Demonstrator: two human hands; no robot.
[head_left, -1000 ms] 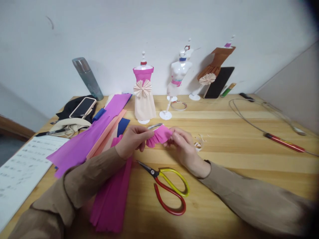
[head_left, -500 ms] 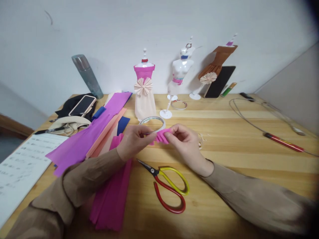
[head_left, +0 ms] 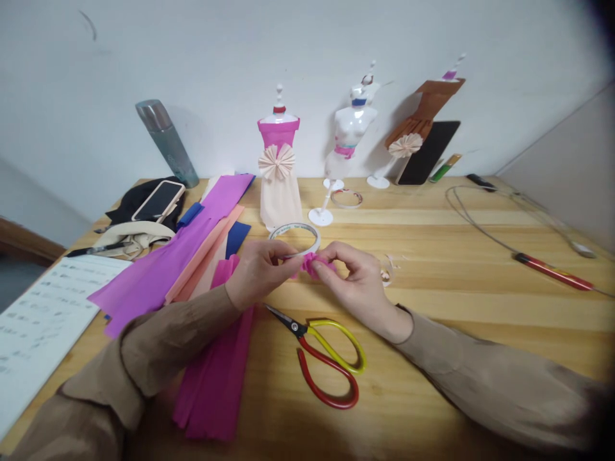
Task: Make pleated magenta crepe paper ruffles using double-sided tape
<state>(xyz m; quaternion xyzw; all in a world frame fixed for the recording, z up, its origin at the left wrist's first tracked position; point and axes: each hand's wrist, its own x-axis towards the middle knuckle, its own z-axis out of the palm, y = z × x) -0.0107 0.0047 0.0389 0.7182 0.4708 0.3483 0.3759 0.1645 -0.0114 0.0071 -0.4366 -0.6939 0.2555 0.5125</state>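
Note:
My left hand [head_left: 262,269] and my right hand [head_left: 353,282] meet over the wooden table [head_left: 456,275], both pinched on a small pleated pink crepe paper piece [head_left: 314,262] that is squeezed into a tight bunch between the fingertips. A roll of tape [head_left: 295,234] lies just behind the hands. Red and yellow scissors [head_left: 324,362] rest on the table right below my hands. A strip of magenta crepe paper [head_left: 216,378] lies under my left forearm.
Purple, peach and blue paper sheets [head_left: 177,256] spread at left, by a phone [head_left: 158,200] on dark cloth, a flask [head_left: 166,141] and a printed sheet [head_left: 38,320]. Three small mannequins [head_left: 279,166] stand at the back. A cable and red tool [head_left: 552,272] lie right.
The pink pleated piece has been pressed together from a spread fan into a small bunch as my hands moved closer. The tape roll has come into full view behind them.

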